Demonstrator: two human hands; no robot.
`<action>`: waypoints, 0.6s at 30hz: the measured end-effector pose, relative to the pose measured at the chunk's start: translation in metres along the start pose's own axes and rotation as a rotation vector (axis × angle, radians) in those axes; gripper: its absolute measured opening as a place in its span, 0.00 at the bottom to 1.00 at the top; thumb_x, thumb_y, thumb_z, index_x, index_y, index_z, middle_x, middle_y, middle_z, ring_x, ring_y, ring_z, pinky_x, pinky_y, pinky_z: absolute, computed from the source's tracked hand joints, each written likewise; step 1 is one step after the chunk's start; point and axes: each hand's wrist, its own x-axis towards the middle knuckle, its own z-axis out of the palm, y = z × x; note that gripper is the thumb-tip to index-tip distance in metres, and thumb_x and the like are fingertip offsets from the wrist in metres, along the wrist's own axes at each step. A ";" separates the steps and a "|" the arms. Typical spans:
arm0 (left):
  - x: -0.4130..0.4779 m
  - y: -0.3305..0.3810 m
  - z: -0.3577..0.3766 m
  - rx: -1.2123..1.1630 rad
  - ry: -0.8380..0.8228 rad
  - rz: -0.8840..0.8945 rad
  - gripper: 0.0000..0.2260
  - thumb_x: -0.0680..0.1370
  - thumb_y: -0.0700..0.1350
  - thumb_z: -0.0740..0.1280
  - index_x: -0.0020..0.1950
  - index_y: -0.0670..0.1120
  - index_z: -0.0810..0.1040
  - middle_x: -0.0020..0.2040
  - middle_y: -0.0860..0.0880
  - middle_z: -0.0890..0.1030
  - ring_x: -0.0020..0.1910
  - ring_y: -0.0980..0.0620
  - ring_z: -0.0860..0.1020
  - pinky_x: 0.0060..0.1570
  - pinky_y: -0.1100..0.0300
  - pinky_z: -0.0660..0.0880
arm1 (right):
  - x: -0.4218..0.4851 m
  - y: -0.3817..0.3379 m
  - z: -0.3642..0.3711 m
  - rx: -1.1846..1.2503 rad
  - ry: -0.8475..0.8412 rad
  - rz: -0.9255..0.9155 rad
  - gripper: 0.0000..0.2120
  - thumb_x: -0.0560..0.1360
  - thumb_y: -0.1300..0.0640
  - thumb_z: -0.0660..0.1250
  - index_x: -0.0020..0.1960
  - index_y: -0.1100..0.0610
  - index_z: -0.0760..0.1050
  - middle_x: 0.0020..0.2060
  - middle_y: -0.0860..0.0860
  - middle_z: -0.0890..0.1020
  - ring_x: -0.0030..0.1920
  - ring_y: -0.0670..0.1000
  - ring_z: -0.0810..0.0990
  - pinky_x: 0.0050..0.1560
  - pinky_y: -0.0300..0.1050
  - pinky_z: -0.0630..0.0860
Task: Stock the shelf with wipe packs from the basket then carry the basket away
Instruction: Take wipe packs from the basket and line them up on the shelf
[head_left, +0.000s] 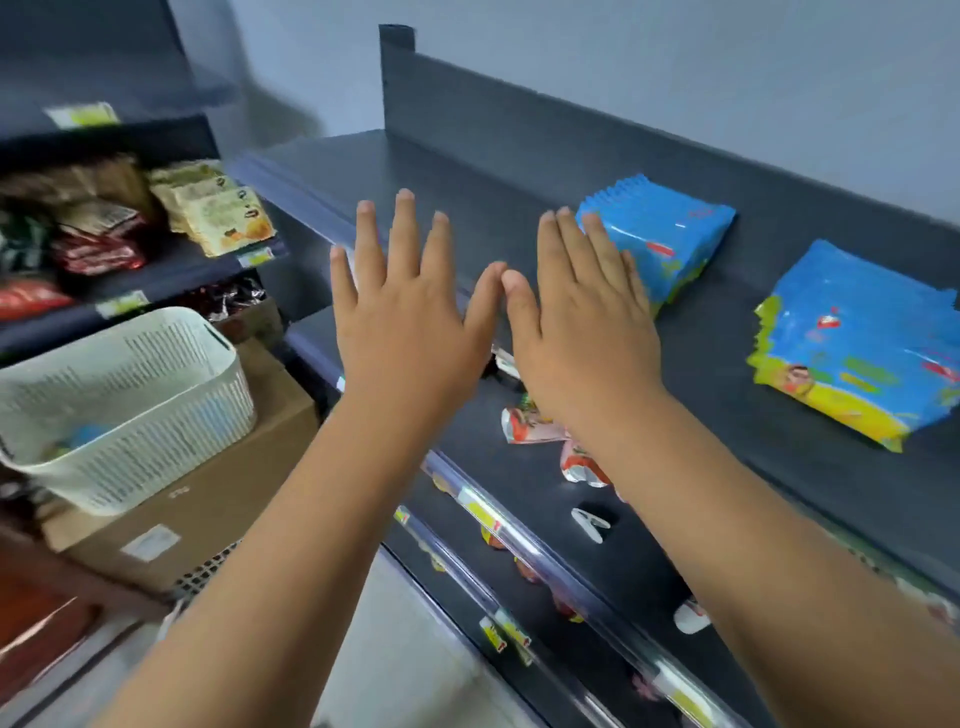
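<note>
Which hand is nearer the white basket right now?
Left. The left hand is spread open in the air to the right of the white basket; the right hand is farther right, by the blue wipe packs.

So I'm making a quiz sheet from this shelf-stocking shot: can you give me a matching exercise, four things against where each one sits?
Things:
1. white basket
2. blue wipe packs
3. cardboard box
4. left hand

Places:
A. held open and empty over the shelf edge
B. under the basket
C. on the dark top shelf
D. on top of the box, at left

Pairs: 1-D, 2-C, 3-B, 4-A
</note>
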 end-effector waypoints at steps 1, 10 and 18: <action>0.005 -0.024 -0.005 0.013 -0.011 -0.023 0.33 0.83 0.68 0.48 0.83 0.51 0.60 0.85 0.48 0.51 0.84 0.43 0.46 0.80 0.41 0.46 | 0.008 -0.023 0.009 0.027 -0.014 -0.016 0.32 0.85 0.40 0.43 0.83 0.57 0.53 0.83 0.51 0.56 0.83 0.52 0.49 0.81 0.54 0.49; 0.034 -0.254 -0.046 0.099 -0.045 -0.208 0.33 0.81 0.68 0.45 0.81 0.52 0.64 0.84 0.51 0.56 0.84 0.44 0.48 0.80 0.41 0.46 | 0.070 -0.235 0.108 0.292 -0.178 -0.267 0.39 0.79 0.37 0.37 0.82 0.59 0.56 0.82 0.53 0.58 0.83 0.53 0.48 0.81 0.56 0.51; 0.051 -0.388 -0.041 0.155 -0.152 -0.379 0.33 0.83 0.67 0.45 0.84 0.52 0.56 0.85 0.52 0.51 0.84 0.48 0.43 0.81 0.45 0.42 | 0.099 -0.360 0.201 0.395 -0.402 -0.368 0.31 0.85 0.41 0.43 0.83 0.56 0.52 0.83 0.50 0.53 0.83 0.50 0.44 0.82 0.51 0.46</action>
